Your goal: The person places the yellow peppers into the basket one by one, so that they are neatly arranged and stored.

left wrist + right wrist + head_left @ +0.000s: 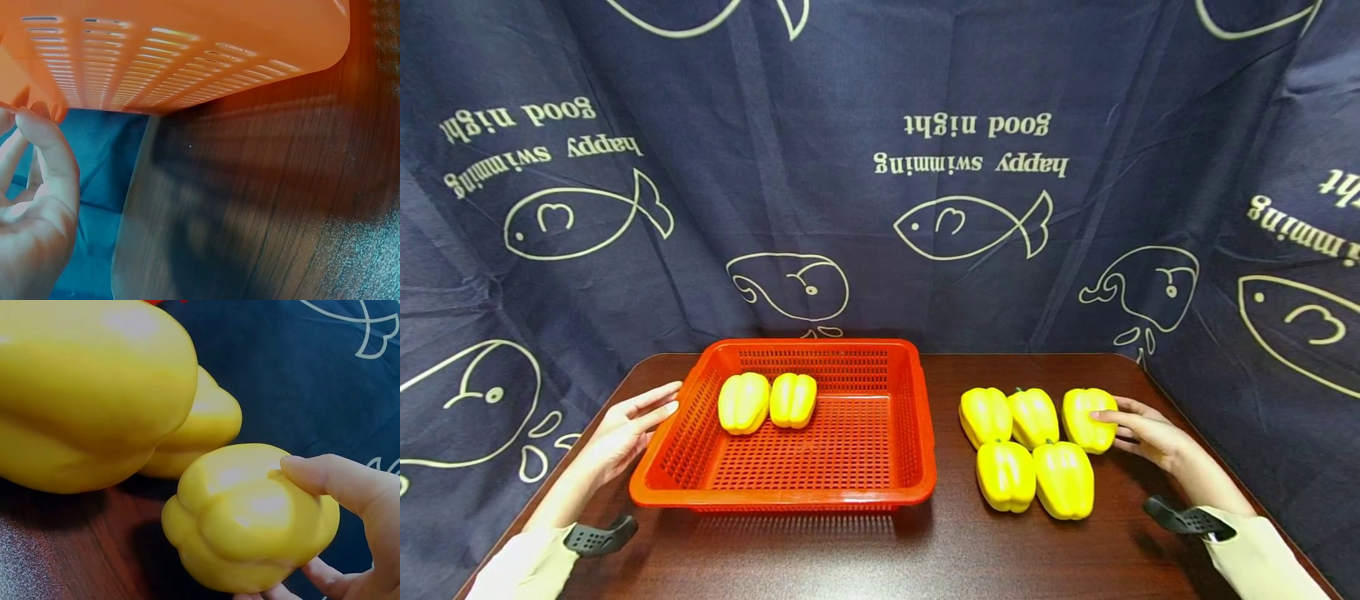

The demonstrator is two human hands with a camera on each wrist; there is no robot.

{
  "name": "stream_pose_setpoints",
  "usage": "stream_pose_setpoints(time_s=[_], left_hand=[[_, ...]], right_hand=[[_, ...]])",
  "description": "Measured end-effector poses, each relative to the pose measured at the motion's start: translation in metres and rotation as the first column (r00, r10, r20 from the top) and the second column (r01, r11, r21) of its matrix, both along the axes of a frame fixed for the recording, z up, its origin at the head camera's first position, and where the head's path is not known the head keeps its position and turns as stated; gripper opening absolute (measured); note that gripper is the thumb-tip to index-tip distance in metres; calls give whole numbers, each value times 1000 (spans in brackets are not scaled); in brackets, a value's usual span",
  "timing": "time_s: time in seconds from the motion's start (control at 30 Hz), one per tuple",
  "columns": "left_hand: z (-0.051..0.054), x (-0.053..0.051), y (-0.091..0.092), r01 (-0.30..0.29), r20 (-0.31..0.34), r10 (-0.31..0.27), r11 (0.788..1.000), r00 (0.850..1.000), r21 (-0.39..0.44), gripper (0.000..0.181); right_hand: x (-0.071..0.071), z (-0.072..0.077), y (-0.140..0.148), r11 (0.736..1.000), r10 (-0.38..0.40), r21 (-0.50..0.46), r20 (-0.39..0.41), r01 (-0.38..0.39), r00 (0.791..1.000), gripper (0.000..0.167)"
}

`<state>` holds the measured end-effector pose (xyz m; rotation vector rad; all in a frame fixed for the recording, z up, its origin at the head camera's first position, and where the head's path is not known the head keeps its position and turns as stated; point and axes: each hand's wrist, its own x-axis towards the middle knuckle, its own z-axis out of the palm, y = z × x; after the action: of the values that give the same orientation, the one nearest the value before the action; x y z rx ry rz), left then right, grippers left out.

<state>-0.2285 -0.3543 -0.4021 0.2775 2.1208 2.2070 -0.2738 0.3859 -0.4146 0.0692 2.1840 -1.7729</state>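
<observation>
My right hand [1153, 433] grips a yellow bell pepper [1086, 419] at the right end of a group. In the right wrist view, its thumb lies on the pepper [250, 512] and the other fingers reach beneath it. Beside it on the table are several more yellow bell peppers [1005, 475]. At the outer left rim of a red plastic basket [805, 498] is my left hand [625, 433], fingers extended and tips at the rim. The left wrist view has that hand [44, 206] by the basket's slotted side [206, 50]. Two yellow bell peppers [743, 403] lie inside the basket, towards its back left.
A dark brown wooden table [760, 558] carries the basket and the loose peppers. Behind it and along the sides hangs a dark blue cloth [850, 208] with fish and whale drawings. Bare tabletop lies between the basket and the pepper group.
</observation>
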Motion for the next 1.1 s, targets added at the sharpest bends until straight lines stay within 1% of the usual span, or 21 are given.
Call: stream_pose_setpoints(time_s=[0.13,0.2,0.37,0.43,0.53,0.77,0.87,1.0,1.1], left_hand=[[0,0,0,-2,-8,2,1000,1000,-9,38],[0,0,0,-18,-5,18,1000,1000,-23,37],[-1,0,-1,-15,-8,14,1000,1000,-23,37],[-2,0,-2,4,-15,-4,1000,1000,-9,38],[-2,0,-2,11,-23,-11,1000,1000,1,39],[-1,1,-1,12,-18,-12,1000,1000,9,39],[1,2,1,-15,-15,15,1000,1000,-22,37],[2,2,2,-68,-11,67,995,998,-79,35],[1,2,2,-81,-16,80,993,997,-90,35]], right_hand=[[3,4,1,1000,-16,22,-28,17,999,75],[4,7,0,999,-16,36,-48,18,999,79],[9,18,-2,996,-25,80,-105,33,994,80],[11,23,-3,994,-24,98,-129,37,991,78],[12,30,-5,993,-31,106,-153,48,988,71],[16,42,-10,995,-47,76,-197,63,979,52],[17,46,-13,995,-50,79,-218,68,975,46],[18,52,-18,994,-47,87,-236,69,971,43],[18,56,-23,994,-45,88,-247,69,968,43]])
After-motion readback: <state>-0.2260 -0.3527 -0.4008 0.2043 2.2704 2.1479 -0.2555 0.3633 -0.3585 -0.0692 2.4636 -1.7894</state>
